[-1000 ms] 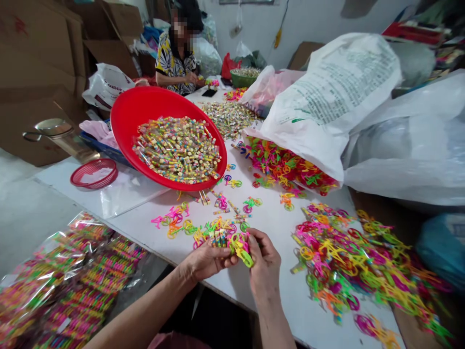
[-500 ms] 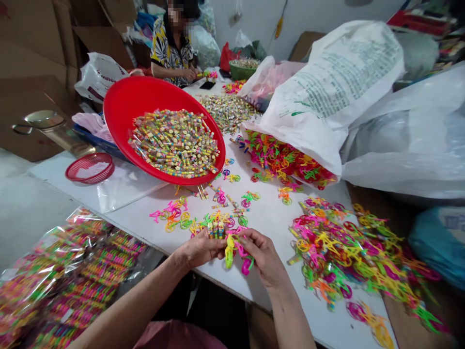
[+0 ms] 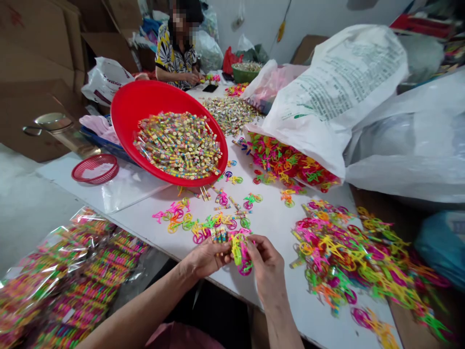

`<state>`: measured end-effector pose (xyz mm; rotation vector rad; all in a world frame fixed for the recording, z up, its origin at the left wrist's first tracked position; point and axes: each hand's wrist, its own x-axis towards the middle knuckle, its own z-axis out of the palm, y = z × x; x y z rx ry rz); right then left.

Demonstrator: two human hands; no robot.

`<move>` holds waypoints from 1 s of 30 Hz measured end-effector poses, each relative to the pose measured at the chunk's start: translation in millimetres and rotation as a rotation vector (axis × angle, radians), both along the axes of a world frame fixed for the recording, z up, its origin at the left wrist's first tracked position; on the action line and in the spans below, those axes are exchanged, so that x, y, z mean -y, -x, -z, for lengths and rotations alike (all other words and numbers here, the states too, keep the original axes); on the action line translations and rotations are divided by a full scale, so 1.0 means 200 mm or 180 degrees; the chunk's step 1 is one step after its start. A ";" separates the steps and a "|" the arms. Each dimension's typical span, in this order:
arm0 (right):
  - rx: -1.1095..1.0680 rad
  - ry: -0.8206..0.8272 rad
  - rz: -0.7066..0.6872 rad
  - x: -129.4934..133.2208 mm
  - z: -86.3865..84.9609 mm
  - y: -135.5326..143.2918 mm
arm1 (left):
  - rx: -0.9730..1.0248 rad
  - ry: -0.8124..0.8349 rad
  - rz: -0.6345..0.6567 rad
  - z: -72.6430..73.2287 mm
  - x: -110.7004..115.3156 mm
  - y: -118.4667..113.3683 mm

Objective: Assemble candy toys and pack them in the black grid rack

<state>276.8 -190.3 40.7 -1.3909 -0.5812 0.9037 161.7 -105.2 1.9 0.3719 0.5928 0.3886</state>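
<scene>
1. Left hand (image 3: 207, 258): grip pinching short patterned sticks (image 3: 219, 235), lined up side by side.
2. Right hand (image 3: 269, 266): grip pinching bright plastic pieces (image 3: 242, 256), yellow-green and magenta, above the table (image 3: 276, 225).

A pink garment (image 3: 184, 336) shows at the bottom centre. The forearms (image 3: 154, 296), left hand (image 3: 208, 258) and right hand (image 3: 269, 265) are bare.

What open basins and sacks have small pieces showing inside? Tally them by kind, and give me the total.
Basins: 2 (red basin of striped sticks; green basin of pale pieces)
Sacks: 1 (white printed sack of bright plastic pieces)
Total: 3
</scene>
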 end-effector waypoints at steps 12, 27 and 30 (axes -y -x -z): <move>-0.0021 0.0070 -0.0946 -0.07 0.03 -0.17 | -0.0793 -0.1447 -0.0696 -0.17 -0.06 -0.03; 0.0576 -0.0196 -0.1321 -0.18 -0.02 -0.12 | -0.1392 -0.2117 -0.0714 -0.18 -0.13 0.03; 0.0673 -0.0258 -0.1332 -0.18 -0.02 -0.12 | -0.1301 -0.2108 -0.0736 -0.20 -0.13 0.02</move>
